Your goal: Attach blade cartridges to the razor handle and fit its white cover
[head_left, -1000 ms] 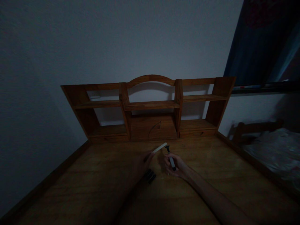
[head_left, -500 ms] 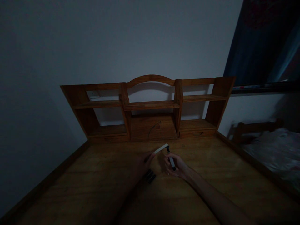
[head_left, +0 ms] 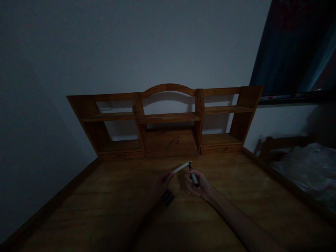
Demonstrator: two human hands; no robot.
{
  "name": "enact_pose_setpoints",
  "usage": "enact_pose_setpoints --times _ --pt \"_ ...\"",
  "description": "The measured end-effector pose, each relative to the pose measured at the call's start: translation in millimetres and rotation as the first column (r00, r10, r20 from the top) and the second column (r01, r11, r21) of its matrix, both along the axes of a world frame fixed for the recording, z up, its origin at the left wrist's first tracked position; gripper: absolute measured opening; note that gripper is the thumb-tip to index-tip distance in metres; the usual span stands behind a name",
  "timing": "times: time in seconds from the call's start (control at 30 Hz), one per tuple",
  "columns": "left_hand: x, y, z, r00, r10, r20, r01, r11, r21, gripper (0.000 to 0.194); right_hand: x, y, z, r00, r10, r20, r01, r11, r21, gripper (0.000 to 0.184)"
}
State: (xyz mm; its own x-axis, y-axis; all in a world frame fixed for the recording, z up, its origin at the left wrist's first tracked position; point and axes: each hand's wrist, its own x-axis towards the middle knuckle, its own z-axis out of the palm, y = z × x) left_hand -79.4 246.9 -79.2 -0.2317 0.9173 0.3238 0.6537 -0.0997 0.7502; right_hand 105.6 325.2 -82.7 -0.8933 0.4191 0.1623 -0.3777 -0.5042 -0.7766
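Note:
My left hand (head_left: pixel 164 182), dim in shadow, pinches the near end of a slim white stick (head_left: pixel 181 168) that slants up to the right. My right hand (head_left: pixel 198 183) is closed around a black-and-white pen-like tool (head_left: pixel 194 177), with the dark upper end raised. That dark end meets the far tip of the white stick, where a small pale glint shows; I cannot make out how they join. Several small black pieces (head_left: pixel 168 197) lie side by side on the wooden desk (head_left: pixel 118 210), just right of my left forearm.
A wooden shelf unit (head_left: pixel 169 118) with open compartments stands along the back of the desk, against a pale wall (head_left: pixel 157 42). At the right are a dark curtain (head_left: pixel 283 59) and a crumpled plastic-covered heap (head_left: pixel 312 168) beyond the desk's raised edge.
The tool in my right hand has shifted slightly up and right and tilts more. The white stick's tip has moved slightly right with it. The black pieces have stayed put.

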Motion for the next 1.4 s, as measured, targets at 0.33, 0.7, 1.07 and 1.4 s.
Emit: enact_pose_setpoints --times 0.33,0.7,1.07,1.4 --pt "-1 -2 5.6 1.000 0.002 0.005 -0.002 0.999 0.036 0.039 0 -2 2.4 1.000 0.031 -0.003 -0.032 0.999 -0.019 0.042" --pt "-2 0 1.2 1.000 -0.016 0.013 0.015 0.998 0.059 0.036 1 -2 1.7 0.999 0.006 0.045 -0.004 0.999 -0.036 0.043" --pt "-2 0 2.4 0.999 -0.035 0.029 0.034 0.998 0.044 0.040 0 5 -10.7 0.999 0.005 0.041 -0.003 0.998 -0.059 0.037" --pt "-2 1 1.8 1.000 -0.011 0.028 0.010 0.999 0.049 0.042 -2 4 -9.8 0.996 -0.027 0.087 0.032 0.998 -0.058 0.040"
